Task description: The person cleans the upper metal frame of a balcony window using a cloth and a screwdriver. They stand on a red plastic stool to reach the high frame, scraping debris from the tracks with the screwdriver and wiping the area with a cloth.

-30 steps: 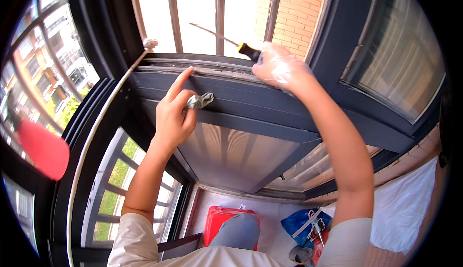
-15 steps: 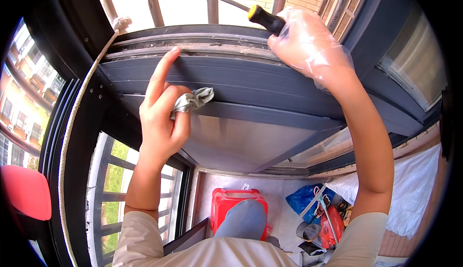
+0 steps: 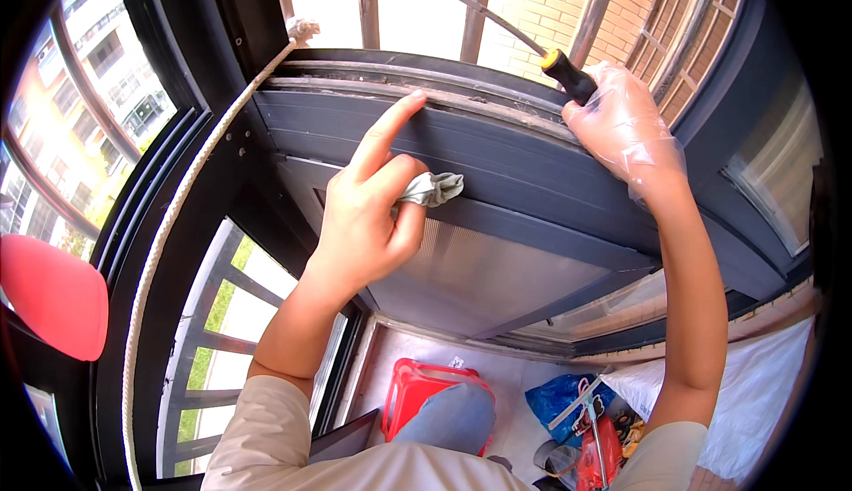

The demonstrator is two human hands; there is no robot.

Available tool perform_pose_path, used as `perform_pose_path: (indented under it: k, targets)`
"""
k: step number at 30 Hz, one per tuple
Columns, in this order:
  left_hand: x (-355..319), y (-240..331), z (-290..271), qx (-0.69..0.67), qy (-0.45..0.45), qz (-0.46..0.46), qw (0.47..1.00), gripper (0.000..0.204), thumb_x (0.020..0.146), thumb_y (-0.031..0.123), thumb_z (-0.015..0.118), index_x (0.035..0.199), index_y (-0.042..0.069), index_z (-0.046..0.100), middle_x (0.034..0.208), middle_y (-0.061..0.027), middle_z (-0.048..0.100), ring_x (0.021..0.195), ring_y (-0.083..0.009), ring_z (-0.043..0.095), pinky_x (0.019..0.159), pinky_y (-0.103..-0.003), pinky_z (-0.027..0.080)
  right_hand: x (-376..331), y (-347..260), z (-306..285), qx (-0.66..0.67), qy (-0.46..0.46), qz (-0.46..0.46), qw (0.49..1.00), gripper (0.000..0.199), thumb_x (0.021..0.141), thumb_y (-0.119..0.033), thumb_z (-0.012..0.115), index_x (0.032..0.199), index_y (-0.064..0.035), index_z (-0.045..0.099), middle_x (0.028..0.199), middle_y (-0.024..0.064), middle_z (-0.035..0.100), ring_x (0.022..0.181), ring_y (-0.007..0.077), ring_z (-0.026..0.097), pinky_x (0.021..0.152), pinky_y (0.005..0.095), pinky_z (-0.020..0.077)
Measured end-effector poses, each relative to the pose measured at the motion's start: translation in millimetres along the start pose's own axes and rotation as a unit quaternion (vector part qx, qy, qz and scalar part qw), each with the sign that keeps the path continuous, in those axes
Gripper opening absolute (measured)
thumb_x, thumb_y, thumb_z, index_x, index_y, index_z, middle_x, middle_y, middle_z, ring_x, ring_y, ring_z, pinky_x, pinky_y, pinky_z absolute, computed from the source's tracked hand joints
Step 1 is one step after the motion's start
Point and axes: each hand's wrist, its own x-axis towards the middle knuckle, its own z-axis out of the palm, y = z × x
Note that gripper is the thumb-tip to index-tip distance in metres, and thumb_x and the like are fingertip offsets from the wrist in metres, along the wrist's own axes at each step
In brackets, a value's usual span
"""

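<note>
My left hand (image 3: 373,207) is closed around a crumpled grey-green cloth (image 3: 434,189), whose end sticks out beside the thumb. Its index finger stretches out, with the tip at the near edge of the dirty window track (image 3: 497,108). In a clear plastic glove, my right hand (image 3: 628,127) grips a screwdriver (image 3: 568,76) by its black and yellow handle. The metal shaft points up and left, tilted, with its tip in front of the outer bars and clear of the track. Dark grey framing (image 3: 479,154) lies below the track.
A white rope (image 3: 169,216) runs down the left side from a knot at the track's end. Metal bars (image 3: 368,3) stand outside. Below are a red plastic stool (image 3: 413,393), a blue bag (image 3: 559,400) and white sheeting (image 3: 737,402). Something rounded and red (image 3: 55,296) sits far left.
The view has shifted, so the window and both hands appear farther right. My left index finger still points at the track, and both hands keep their hold on the cloth and screwdriver.
</note>
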Motion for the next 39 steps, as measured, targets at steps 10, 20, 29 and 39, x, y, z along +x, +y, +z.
perform_pose_path:
  k: [10,20,29,39]
  targets:
    - [3.9,11.9,-9.0,0.003,-0.03,-0.043,0.999,0.014,0.061,-0.007,0.044,0.07,-0.005,0.055,0.131,-0.0239,0.046,0.053,-0.0159,0.054,0.053,-0.026,0.043,-2.4,-5.3,-2.2,0.017,0.024,-0.033,0.999,0.026,0.072,-0.015,0.066,0.088,0.0049,0.06,0.081,0.0235,0.057,0.08,0.0382,0.058,0.074,0.0409,0.0461]
    - [5.7,18.5,3.8,0.034,-0.006,-0.089,0.995,0.015,0.06,-0.007,0.045,0.069,-0.003,0.056,0.131,-0.0229,0.046,0.058,-0.0217,0.059,0.056,-0.028,0.045,4.0,4.8,5.4,0.044,0.063,-0.081,0.994,0.022,0.067,-0.012,0.07,0.081,0.0045,0.063,0.082,0.0217,0.061,0.084,0.0372,0.059,0.076,0.0416,0.0482]
    - [15.0,61.4,-19.5,-0.017,0.002,-0.219,0.976,0.02,0.067,-0.006,0.045,0.081,-0.001,0.058,0.131,-0.0218,0.045,0.084,-0.0242,0.061,0.071,-0.028,0.046,2.3,9.0,3.7,0.047,-0.005,-0.111,0.993,0.035,0.066,-0.012,0.072,0.096,0.0001,0.061,0.087,0.02,0.061,0.086,0.0379,0.056,0.08,0.0453,0.0434]
    - [7.0,126.8,-76.7,-0.531,0.253,-0.689,0.423,0.026,0.091,0.012,0.045,0.111,-0.001,0.055,0.107,-0.012,0.063,0.097,-0.0239,0.062,0.088,-0.038,0.048,26.3,17.6,-11.4,0.065,-0.111,-0.103,0.986,0.024,0.06,-0.007,0.069,0.083,-0.0009,0.065,0.082,0.0188,0.062,0.079,0.0366,0.06,0.073,0.045,0.0456]
